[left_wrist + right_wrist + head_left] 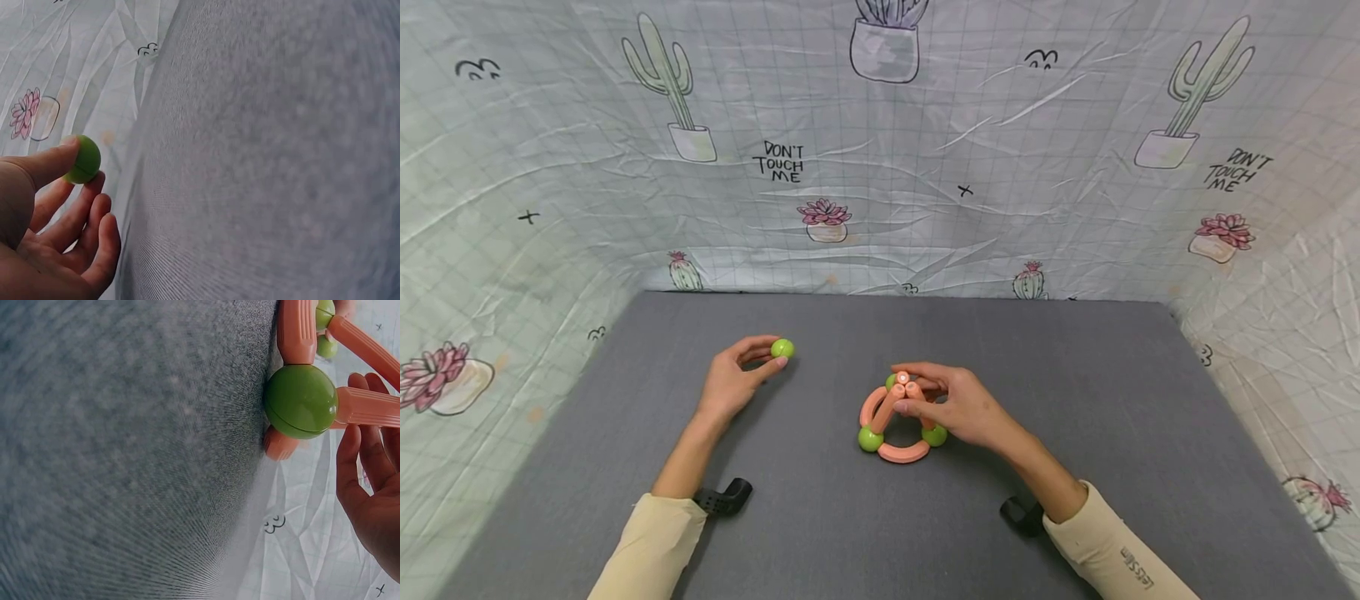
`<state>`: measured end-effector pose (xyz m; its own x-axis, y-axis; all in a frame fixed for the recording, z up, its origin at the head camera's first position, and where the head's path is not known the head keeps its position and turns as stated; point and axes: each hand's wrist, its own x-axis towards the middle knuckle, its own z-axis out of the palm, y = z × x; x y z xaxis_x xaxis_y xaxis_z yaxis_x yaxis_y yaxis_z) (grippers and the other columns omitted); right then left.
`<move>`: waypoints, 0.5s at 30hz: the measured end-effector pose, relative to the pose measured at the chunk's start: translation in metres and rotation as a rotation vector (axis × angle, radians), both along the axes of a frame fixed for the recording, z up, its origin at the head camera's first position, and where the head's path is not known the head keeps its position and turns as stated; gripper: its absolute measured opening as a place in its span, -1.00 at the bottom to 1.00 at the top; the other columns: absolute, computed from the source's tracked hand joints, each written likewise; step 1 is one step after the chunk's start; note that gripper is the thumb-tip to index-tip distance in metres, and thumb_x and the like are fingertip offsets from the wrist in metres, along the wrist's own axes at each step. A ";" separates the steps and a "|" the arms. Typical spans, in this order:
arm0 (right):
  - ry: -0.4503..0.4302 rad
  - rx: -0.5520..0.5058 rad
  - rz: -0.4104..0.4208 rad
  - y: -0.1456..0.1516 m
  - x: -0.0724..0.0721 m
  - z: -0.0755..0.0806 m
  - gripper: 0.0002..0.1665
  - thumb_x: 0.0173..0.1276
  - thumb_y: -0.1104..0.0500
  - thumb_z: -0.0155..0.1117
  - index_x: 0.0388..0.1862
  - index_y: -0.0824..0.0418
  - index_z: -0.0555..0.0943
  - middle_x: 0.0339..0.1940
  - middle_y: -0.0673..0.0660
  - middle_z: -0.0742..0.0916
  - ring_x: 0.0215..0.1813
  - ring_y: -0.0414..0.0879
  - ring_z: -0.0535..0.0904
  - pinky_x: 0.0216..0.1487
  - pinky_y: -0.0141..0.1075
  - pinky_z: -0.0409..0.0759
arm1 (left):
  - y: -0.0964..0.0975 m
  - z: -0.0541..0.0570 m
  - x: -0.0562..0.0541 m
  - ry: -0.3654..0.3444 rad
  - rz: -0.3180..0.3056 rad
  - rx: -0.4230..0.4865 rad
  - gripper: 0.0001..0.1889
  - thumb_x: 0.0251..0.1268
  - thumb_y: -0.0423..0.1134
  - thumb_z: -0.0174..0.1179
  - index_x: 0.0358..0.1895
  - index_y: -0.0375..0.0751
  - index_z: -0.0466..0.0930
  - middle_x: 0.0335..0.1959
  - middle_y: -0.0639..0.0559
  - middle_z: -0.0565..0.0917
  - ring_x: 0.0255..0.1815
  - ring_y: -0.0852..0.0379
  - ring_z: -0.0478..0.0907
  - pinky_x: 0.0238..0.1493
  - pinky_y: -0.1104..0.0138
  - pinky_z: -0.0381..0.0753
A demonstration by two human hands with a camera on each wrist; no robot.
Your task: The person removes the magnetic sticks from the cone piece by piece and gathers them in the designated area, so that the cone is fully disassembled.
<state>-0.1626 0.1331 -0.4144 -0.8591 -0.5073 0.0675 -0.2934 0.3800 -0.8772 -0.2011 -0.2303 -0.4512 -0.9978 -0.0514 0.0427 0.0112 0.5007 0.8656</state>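
Note:
My left hand pinches a smooth green ball between thumb and fingers, above the table at left of centre. In the left wrist view the same ball sits at the thumb tip, the other fingers loosely bent. My right hand holds the top ends of orange rods that lean together. They rise from green balls joined at the base by curved orange pieces. One white-centred rod end faces up at the top. The right wrist view shows a green base ball close up.
A dark grey tabletop lies under both hands. A pale cloth printed with cacti hangs behind and at the sides. Black wrist-worn devices sit beside the beige cuffs.

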 end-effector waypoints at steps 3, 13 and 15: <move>-0.003 -0.002 0.000 0.000 0.000 0.000 -0.38 0.44 0.02 0.45 0.44 0.02 0.57 0.19 0.08 0.80 -0.02 -0.21 0.76 -0.14 -0.35 0.66 | -0.003 -0.001 0.000 -0.010 0.014 -0.004 -0.49 0.39 -0.03 0.41 0.33 -0.10 0.61 0.22 -0.19 0.73 0.27 -0.06 0.61 0.03 0.50 0.51; 0.012 -0.004 0.006 0.000 0.000 -0.001 -0.38 0.45 0.03 0.44 0.45 0.05 0.56 0.18 0.09 0.80 -0.02 -0.23 0.76 -0.13 -0.36 0.66 | -0.005 -0.002 -0.004 0.019 0.028 -0.016 -0.50 0.36 -0.07 0.44 0.30 -0.14 0.65 0.18 -0.22 0.73 0.21 -0.09 0.63 0.22 0.26 0.48; 0.015 -0.004 0.005 0.000 0.000 -0.001 -0.38 0.45 0.03 0.44 0.45 0.05 0.56 0.18 0.09 0.80 -0.03 -0.23 0.76 -0.14 -0.36 0.66 | -0.005 -0.003 -0.005 0.027 0.030 -0.026 -0.52 0.35 -0.08 0.44 0.29 -0.13 0.66 0.14 -0.22 0.73 0.14 -0.05 0.63 0.12 0.37 0.50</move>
<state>-0.1627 0.1328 -0.4159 -0.8552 -0.5117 0.0827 -0.3089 0.3750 -0.8741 -0.2059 -0.2358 -0.4543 -0.9942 -0.0801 0.0716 0.0192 0.5232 0.8520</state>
